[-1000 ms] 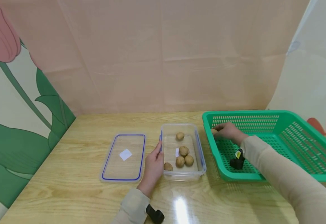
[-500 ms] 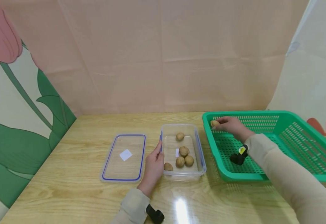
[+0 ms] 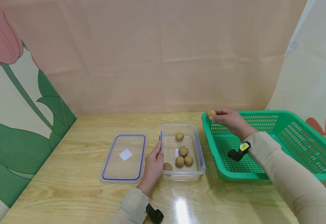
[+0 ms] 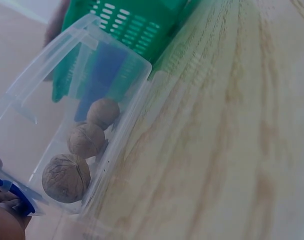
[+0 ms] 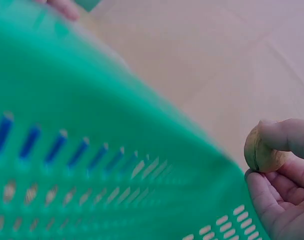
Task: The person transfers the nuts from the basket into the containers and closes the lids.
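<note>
My right hand point(image 3: 231, 119) pinches a walnut point(image 3: 211, 114) between thumb and fingers, just above the left rim of the green basket point(image 3: 217, 160). In the right wrist view, the held walnut point(image 5: 262, 152) is beside the basket's rim. My left hand point(image 3: 153, 165) holds the left side of a clear plastic container point(image 3: 198, 149), near its blue latch point(image 4: 16, 192). Several walnuts point(image 3: 183, 151) lie on the container's floor, most of them toward the near end. From the left wrist, only part of the left hand point(image 4: 4, 222) shows.
Left of the container, its clear lid point(image 3: 123, 166) with a blue seal lies flat on the wooden table point(image 3: 67, 186). A white label point(image 3: 125, 154) shows on the lid. A pinkish sheet point(image 3: 160, 56) hangs behind the table.
My right hand has lifted the walnut from inside the basket's far left corner up to rim height. The left hand and container stay almost where they were.
</note>
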The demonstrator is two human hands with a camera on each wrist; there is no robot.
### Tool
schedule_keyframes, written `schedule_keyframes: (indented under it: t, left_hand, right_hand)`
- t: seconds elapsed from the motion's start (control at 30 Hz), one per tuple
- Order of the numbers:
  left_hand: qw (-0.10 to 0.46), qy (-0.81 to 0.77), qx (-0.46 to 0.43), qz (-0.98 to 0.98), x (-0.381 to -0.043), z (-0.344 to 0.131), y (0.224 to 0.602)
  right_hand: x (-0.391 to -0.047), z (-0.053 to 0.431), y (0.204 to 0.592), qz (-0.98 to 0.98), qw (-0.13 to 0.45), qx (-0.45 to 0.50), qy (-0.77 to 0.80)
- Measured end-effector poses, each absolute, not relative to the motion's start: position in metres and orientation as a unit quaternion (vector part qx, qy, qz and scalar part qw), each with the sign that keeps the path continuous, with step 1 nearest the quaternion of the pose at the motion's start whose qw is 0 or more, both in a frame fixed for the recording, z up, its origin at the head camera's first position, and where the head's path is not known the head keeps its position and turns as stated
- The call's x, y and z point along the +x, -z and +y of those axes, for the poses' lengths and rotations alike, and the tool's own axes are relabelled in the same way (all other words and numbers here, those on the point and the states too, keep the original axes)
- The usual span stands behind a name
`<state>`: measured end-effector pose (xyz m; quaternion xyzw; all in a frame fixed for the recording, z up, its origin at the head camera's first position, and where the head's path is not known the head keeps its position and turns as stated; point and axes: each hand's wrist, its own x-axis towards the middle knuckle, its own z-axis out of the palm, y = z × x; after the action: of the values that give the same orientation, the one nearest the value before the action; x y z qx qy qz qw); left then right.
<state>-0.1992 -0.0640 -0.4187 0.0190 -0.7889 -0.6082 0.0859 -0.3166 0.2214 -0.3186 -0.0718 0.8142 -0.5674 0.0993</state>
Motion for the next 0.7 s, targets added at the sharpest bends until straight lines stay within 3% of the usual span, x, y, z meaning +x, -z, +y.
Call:
schedule_keyframes:
  t: [0.7]
  left_hand:
    - [0.087,0.614,0.018,-0.784,-0.199,-0.063,0.418]
  right_hand:
    - [-0.302,0.170,0.310,0.753,0.124,-0.111,0.636]
